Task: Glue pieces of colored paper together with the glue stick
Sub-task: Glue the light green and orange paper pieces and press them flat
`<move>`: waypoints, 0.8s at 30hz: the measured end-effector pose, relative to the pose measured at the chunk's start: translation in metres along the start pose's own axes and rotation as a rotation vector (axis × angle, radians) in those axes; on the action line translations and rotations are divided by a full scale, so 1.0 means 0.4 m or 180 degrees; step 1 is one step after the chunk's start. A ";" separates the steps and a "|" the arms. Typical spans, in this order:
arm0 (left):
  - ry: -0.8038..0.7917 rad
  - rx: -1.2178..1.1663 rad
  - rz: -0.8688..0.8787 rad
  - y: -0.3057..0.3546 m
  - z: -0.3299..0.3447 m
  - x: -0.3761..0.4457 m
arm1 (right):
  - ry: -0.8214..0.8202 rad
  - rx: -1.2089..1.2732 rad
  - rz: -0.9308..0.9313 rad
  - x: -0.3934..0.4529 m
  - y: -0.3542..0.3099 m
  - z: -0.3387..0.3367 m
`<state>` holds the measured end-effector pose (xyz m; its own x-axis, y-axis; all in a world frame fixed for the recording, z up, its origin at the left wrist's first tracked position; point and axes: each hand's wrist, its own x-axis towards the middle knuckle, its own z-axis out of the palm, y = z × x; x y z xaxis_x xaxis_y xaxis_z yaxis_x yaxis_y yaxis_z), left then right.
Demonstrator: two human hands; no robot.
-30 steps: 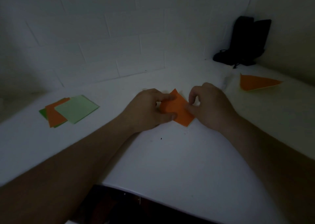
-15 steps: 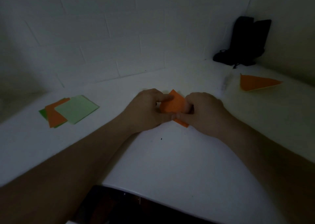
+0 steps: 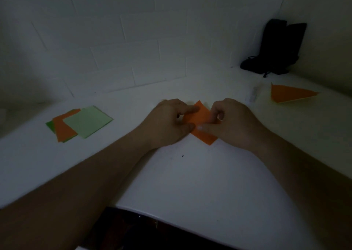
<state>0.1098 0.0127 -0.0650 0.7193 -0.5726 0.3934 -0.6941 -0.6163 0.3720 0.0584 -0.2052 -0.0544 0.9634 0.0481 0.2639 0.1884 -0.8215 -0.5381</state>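
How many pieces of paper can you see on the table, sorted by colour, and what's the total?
Orange: 3, the piece held by the left hand and right hand, one in the stack, and the folded triangle.
Light green: 1, top of the stack.
Darker green: 1, bottom of the stack.
Total: 5 visible; any sheets hidden underneath cannot be told.

Two hands: left hand (image 3: pixel 167 123), right hand (image 3: pixel 235 123). Three orange papers: orange sheet (image 3: pixel 202 120), stacked orange sheet (image 3: pixel 62 128), orange triangle (image 3: pixel 289 94). Two green sheets: pale green sheet (image 3: pixel 88 121), dark green sheet (image 3: pixel 50 125). One black object (image 3: pixel 276 47).
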 end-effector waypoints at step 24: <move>-0.0150 0.0015 -0.0265 0.015 -0.004 -0.001 | 0.0866 -0.0278 -0.0073 0.030 0.038 0.008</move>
<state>0.1054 0.0102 -0.0615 0.7751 -0.5442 0.3211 -0.6319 -0.6652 0.3979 0.0735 -0.2150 -0.0620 0.8702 -0.0772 0.4867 0.1811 -0.8684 -0.4616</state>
